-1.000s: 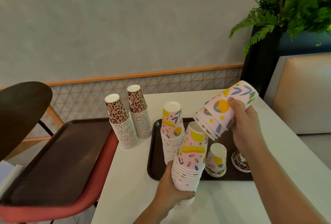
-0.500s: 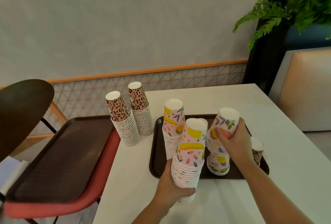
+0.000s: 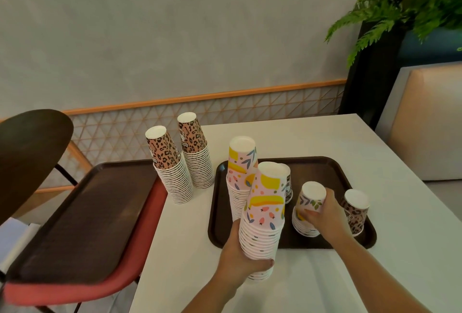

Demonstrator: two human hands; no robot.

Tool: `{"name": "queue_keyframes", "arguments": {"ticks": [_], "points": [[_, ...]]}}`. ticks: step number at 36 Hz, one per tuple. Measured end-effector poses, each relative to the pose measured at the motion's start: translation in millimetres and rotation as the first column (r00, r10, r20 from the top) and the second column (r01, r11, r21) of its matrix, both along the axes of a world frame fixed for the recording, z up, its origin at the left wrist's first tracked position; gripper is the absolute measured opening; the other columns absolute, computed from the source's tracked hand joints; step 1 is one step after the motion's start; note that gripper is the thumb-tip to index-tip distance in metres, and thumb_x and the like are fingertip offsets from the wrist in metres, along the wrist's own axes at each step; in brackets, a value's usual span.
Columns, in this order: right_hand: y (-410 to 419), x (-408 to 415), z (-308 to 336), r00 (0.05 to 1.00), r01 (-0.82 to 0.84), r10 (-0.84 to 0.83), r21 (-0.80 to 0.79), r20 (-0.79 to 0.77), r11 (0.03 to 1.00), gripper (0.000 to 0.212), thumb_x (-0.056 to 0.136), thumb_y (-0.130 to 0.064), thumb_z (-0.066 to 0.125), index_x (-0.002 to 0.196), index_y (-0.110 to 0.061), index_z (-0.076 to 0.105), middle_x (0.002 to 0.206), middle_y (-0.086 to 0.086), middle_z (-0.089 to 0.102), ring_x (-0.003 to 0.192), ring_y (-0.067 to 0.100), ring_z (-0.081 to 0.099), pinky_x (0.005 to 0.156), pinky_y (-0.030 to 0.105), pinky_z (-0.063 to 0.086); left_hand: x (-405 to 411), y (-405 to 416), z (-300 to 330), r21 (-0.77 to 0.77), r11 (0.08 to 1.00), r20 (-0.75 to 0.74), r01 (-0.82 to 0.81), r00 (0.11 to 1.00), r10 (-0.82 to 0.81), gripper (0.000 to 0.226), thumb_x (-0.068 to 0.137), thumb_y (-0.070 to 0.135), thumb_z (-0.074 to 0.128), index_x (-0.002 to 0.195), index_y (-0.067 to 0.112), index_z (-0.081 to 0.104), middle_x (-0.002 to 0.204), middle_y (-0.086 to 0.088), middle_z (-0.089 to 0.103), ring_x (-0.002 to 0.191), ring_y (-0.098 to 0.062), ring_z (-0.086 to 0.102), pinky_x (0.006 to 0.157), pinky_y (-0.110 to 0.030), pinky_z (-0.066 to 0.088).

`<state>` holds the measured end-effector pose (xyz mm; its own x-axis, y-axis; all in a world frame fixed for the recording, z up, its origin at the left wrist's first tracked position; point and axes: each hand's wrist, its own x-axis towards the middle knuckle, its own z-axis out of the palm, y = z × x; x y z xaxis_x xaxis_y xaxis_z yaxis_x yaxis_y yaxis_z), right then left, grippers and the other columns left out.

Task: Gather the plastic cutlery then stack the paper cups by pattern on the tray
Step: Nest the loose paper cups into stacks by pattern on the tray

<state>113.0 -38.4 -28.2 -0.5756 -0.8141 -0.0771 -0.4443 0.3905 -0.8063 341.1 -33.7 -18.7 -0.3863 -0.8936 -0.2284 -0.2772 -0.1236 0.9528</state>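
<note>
Holding the tall floral stack (image 3: 262, 222) in my left hand (image 3: 240, 260), I have its base lifted at the near edge of the tray (image 3: 325, 162), fingers curled round the lowest cups, and the stack leans a little away from me, its long axis close to upright. My right hand (image 3: 325, 217) sits just to the right of it, fingers and thumb wrapped round the short floral stack (image 3: 307, 210), which stands rim-down on the tray floor. That is the relation the next move turns on: the short stack lies right of and slightly beyond the tall one, lower by most of its height, both upside down with axes nearly parallel. I judge the right hand is the one to travel, lifting its stack up and left to nest it over the tall stack's top, and the tilt there calls for matching the angle.

A second floral stack (image 3: 240, 175) stands on the tray behind, and 1 leopard cup (image 3: 355, 210) stands at the tray's right end, close beside my right wrist. 2 leopard stacks (image 3: 182, 160) stand on the table (image 3: 375, 152) left of the tray. I see no cutlery from here.
</note>
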Motion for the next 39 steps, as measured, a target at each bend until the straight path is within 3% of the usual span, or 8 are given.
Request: {"name": "queue_keyframes", "arguments": {"ticks": [5, 10, 14, 17, 21, 28, 36, 39], "points": [[4.2, 1.8, 11.0, 0.995, -0.004, -0.009, -0.139, -0.096, 0.99, 0.084, 0.07, -0.024, 0.08, 0.138, -0.013, 0.031, 0.139, 0.01, 0.041, 0.127, 0.026, 0.042, 0.099, 0.039, 0.04, -3.5, -0.3, -2.2, 0.003, 1.0, 0.015, 0.018, 1.0, -0.018, 0.092, 0.055, 0.011, 0.088, 0.128, 0.036, 0.037, 0.117, 0.017, 0.059, 0.108, -0.002, 0.057, 0.082, -0.015, 0.049], [10.0, 16.5, 61.1, 0.994, -0.105, 0.089, -0.484, -0.055, 0.869, 0.061, 0.078, -0.044, 0.066, 0.13, -0.023, 0.042, 0.13, -0.005, 0.052, 0.118, 0.006, 0.049, 0.096, 0.023, 0.039, -6.9, -1.1, -0.9, -0.001, 0.999, -0.002, 0.036, 0.999, -0.036, 0.093, 0.056, 0.008, 0.087, 0.127, 0.04, 0.036, 0.118, 0.018, 0.058, 0.109, -0.001, 0.055, 0.077, -0.011, 0.048], [17.3, 31.7, 98.9, 0.887, -0.411, 0.459, -0.36, 0.056, 0.838, 0.058, 0.074, -0.051, 0.067, 0.123, -0.039, 0.039, 0.118, -0.023, 0.055, 0.107, -0.007, 0.055, 0.083, 0.013, 0.047, -10.9, -1.2, -1.9, -0.015, 0.999, -0.015, 0.046, 0.999, -0.047, 0.091, 0.053, 0.008, 0.087, 0.122, 0.041, 0.039, 0.119, 0.017, 0.058, 0.112, -0.003, 0.055, 0.078, -0.011, 0.049], [20.3, 39.8, 103.2, 0.844, -0.473, 0.525, -0.303, 0.115, 0.827, 0.054, 0.072, -0.03, 0.073, 0.114, -0.042, 0.041, 0.101, -0.026, 0.062, 0.093, -0.012, 0.061, 0.069, 0.006, 0.047, -17.1, -0.8, 0.4, -0.031, 0.997, -0.008, 0.066, 0.998, -0.066, 0.094, 0.054, 0.011, 0.088, 0.126, 0.04, 0.036, 0.12, 0.016, 0.057, 0.114, -0.006, 0.054, 0.081, -0.01, 0.048], [21.6, 42.0, 100.2, 0.874, -0.413, 0.47, -0.321, 0.123, 0.852, 0.048, 0.073, -0.018, 0.076, 0.103, -0.041, 0.045, 0.093, -0.024, 0.062, 0.081, -0.019, 0.059, 0.063, 0.002, 0.045, -21.8, 0.0, 3.6, -0.029, 0.996, 0.007, 0.082, 0.997, -0.082, 0.098, 0.054, 0.013, 0.089, 0.13, 0.039, 0.033, 0.123, 0.014, 0.055, 0.116, -0.01, 0.053, 0.098, -0.027, 0.048], [22.7, 36.7, 105.6, 0.932, -0.278, 0.34, -0.358, 0.123, 0.891, 0.035, 0.077, -0.023, 0.072, 0.102, -0.033, 0.05, 0.091, -0.025, 0.061, 0.077, -0.018, 0.06, 0.062, 0.002, 0.046, -21.6, 1.4, 0.2, -0.002, 0.996, 0.006, 0.09, 0.996, -0.09, 0.095, 0.04, 0.027, 0.087, 0.122, 0.04, 0.042, 0.118, 0.015, 0.062, 0.112, -0.007, 0.058, 0.098, -0.036, 0.05], [16.5, 19.8, 116.1, 0.922, -0.012, 0.198, -0.487, 0.332, 0.873, 0.015, 0.083, -0.023, 0.064, 0.097, -0.02, 0.058, 0.097, -0.002, 0.069, 0.092, 0.016, 0.067, 0.077, 0.031, 0.053, -21.7, 4.4, -1.8, 0.003, 0.996, -0.027, 0.086, 0.996, -0.086, 0.094, 0.037, 0.027, 0.085, 0.121, 0.038, 0.043, 0.117, 0.012, 0.063, 0.109, -0.004, 0.059, 0.094, -0.029, 0.051], [14.8, 8.3, 119.3, 0.889, 0.134, 0.139, -0.538, 0.436, 0.832, 0.025, 0.084, -0.03, 0.064, 0.102, -0.014, 0.061, 0.1, 0.004, 0.071, 0.094, 0.021, 0.068, 0.083, 0.04, 0.054, -20.9, 4.3, -2.3, 0.003, 0.998, -0.024, 0.069, 0.997, -0.069, 0.099, 0.037, 0.027, 0.085, 0.126, 0.037, 0.041, 0.12, 0.013, 0.062, 0.111, -0.005, 0.058, 0.095, -0.028, 0.05]]}}
